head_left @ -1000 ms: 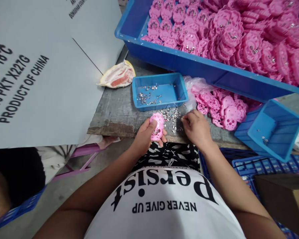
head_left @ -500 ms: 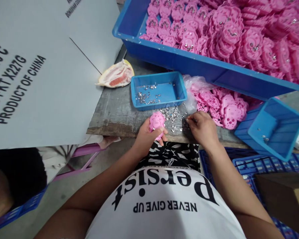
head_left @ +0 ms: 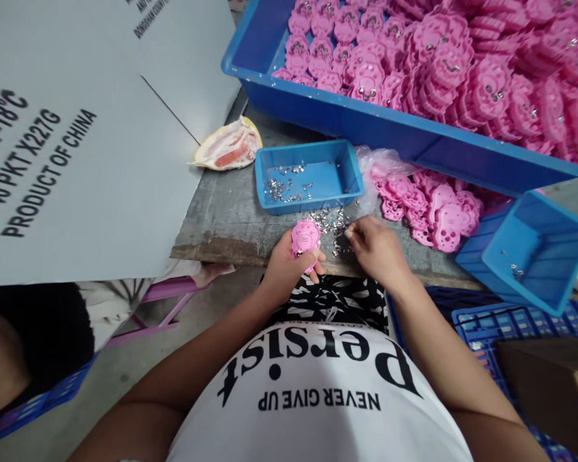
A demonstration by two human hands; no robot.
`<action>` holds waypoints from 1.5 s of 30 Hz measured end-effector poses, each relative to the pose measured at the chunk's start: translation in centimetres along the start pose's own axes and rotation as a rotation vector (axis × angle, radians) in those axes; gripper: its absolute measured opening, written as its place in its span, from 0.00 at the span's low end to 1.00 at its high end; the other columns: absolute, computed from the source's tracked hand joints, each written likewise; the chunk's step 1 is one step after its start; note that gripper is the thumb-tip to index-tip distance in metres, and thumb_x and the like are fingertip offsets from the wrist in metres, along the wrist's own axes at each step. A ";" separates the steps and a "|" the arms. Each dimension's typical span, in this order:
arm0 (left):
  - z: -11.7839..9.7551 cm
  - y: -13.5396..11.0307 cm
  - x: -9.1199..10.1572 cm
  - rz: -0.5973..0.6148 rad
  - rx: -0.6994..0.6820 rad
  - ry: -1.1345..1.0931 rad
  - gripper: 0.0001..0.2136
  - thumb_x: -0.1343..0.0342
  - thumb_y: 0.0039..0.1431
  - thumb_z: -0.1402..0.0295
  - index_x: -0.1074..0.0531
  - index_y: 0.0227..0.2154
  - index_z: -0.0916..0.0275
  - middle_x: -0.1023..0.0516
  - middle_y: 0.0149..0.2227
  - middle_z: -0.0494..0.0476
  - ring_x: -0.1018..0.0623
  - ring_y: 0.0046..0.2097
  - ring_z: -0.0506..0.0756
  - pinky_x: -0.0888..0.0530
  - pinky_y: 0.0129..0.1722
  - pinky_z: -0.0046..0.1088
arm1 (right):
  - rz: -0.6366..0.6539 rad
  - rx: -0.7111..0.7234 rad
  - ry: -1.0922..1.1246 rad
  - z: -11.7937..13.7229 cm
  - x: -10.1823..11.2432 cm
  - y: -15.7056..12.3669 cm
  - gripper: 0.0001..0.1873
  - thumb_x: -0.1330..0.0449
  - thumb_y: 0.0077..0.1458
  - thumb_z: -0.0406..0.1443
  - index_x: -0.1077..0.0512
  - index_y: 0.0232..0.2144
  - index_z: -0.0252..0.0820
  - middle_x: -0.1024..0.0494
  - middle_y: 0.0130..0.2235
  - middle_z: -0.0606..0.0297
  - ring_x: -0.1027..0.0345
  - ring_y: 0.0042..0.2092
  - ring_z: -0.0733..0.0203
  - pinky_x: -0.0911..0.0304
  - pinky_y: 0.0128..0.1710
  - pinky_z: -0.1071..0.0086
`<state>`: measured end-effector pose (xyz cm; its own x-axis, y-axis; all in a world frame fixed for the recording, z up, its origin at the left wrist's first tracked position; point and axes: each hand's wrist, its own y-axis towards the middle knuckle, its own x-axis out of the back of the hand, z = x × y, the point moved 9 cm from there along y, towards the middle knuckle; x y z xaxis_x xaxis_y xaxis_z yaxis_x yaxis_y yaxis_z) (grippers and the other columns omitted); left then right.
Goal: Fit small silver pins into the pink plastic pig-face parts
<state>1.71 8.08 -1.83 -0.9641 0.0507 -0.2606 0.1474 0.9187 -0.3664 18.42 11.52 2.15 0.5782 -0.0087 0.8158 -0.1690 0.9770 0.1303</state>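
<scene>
My left hand (head_left: 284,266) is closed around a pink plastic flower-shaped part (head_left: 305,239), holding it just above the table's front edge. To its right, my right hand (head_left: 373,247) has its fingertips pinched together at a loose scatter of small metal pieces (head_left: 334,222) on the grey table (head_left: 226,215). What the fingertips hold, if anything, is too small to see. Behind the scatter stands a small blue tray (head_left: 309,175) with more metal pieces in it.
A large blue bin (head_left: 366,122) heaped with pink parts fills the back right. A loose pile of pink parts (head_left: 431,205) on plastic film lies beside my right hand. A tilted blue box (head_left: 527,250) sits right, white cardboard (head_left: 77,141) left, a fruit peel (head_left: 228,146) behind.
My right hand has shifted slightly left over the metal pieces, toward the pink part. The left hand has turned the part a little in its grip.
</scene>
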 end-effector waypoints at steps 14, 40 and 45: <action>-0.8 0.3 -0.8 -0.086 -0.049 0.081 0.18 0.32 0.50 0.74 0.33 0.42 0.62 0.23 0.24 0.47 0.25 0.20 0.50 0.28 0.20 0.24 | 0.109 0.108 0.053 4.6 0.6 -1.5 0.08 0.42 0.63 0.32 0.28 0.30 0.45 0.22 0.34 0.60 0.29 0.36 0.55 0.39 0.36 0.64; -1.2 -0.3 -1.7 -0.041 0.038 -0.171 0.23 0.32 0.44 0.71 0.34 0.43 0.63 0.24 0.30 0.49 0.24 0.25 0.50 0.27 0.19 0.24 | -0.035 -0.329 0.873 0.7 -1.5 -3.8 0.09 0.33 0.58 0.43 0.23 0.35 0.45 0.20 0.33 0.65 0.28 0.33 0.60 0.32 0.36 0.63; -0.9 -0.2 -1.8 -0.050 0.022 -0.162 0.21 0.35 0.45 0.74 0.34 0.42 0.63 0.25 0.29 0.48 0.24 0.24 0.49 0.26 0.19 0.24 | -0.114 -0.194 0.787 1.7 -0.6 -3.4 0.05 0.32 0.56 0.38 0.24 0.29 0.46 0.24 0.33 0.66 0.31 0.34 0.61 0.36 0.36 0.64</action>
<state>3.25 8.14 -0.47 -0.9224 -0.0600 -0.3814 0.1067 0.9097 -0.4013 17.29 7.88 2.20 0.9867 -0.0280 0.1598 0.0235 0.9993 0.0298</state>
